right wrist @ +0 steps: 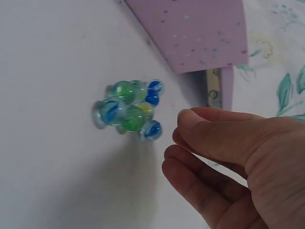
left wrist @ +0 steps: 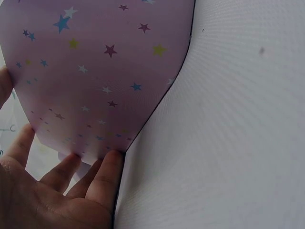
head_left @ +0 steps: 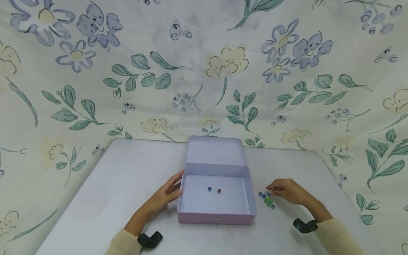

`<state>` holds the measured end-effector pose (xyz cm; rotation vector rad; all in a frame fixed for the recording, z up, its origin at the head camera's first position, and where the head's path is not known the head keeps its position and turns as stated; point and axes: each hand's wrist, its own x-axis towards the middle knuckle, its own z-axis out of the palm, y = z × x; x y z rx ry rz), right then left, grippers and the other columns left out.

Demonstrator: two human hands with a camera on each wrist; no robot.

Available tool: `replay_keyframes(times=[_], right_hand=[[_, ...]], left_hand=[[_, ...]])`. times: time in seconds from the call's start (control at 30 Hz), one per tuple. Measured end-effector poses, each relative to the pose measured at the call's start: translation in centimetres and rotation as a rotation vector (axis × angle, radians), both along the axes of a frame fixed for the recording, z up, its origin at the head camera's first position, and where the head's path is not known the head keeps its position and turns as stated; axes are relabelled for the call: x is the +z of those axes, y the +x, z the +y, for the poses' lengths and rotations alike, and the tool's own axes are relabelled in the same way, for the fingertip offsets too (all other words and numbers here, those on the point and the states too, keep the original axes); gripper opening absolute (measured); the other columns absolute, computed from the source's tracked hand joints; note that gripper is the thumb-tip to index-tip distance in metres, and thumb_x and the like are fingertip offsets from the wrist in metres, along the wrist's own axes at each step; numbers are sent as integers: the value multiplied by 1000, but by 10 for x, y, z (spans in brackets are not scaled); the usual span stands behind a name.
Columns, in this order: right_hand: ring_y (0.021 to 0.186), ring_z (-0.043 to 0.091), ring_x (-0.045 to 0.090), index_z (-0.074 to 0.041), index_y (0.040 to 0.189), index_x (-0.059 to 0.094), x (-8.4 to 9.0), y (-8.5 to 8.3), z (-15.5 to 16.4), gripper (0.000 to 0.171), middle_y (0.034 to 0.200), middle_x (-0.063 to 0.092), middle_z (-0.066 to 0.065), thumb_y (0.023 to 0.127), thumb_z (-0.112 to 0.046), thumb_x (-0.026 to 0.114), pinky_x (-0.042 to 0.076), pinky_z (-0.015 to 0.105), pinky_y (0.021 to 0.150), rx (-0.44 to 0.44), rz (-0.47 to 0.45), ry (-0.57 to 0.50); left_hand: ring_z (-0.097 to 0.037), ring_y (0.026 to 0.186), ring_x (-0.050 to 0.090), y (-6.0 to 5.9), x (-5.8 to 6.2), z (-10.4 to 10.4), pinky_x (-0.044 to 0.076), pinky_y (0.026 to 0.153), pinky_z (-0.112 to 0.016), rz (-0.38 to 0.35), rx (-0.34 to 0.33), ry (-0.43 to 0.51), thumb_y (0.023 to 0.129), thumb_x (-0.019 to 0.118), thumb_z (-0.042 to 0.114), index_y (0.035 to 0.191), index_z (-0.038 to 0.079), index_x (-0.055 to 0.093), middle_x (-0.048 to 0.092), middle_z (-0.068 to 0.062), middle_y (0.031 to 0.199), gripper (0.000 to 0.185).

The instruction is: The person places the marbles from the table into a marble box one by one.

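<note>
Floral sheet behind a white table; left hand rests flat-fingered against the open lilac star-print tin box, right hand hovers loosely curled, holding nothing, beside clustered blue-green glass marbles.

- Soft, even, bright light fills the head view; shadows are faint.
- The head view bends at its edges, curving the flowered cloth.
- In the right wrist view, the marbles glint and cast a soft shadow on the tabletop.
- The hand there is slightly blurred.
</note>
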<state>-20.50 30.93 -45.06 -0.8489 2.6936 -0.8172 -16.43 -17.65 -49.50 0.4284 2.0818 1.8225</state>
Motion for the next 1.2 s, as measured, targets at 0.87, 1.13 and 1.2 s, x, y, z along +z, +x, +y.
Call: replay_keyframes(times=[0.87,1.13,1.2], right_hand=[[89,14,70,-7,98,75,-16,8,-10,18,97,74,4,87,5,68,58,25,76,-26,86,44],[89,15,70,-8,96,76,-19,9,-7,17,96,74,2,85,3,71,59,24,76,-34,150,33],[88,14,71,-9,96,76,-19,9,-5,17,95,75,2,85,3,72,59,24,76,-44,165,22]], left_hand=[[-45,154,8,1,2,1,21,118,-68,-17,3,9,104,51,21,161,30,14,5,-9,170,69],[-45,154,8,-1,-1,1,21,117,-68,-9,4,-1,104,51,22,161,32,14,5,-9,170,69],[-45,154,8,-1,-1,0,21,117,-68,-10,5,-2,104,51,22,161,32,14,5,-8,170,69]])
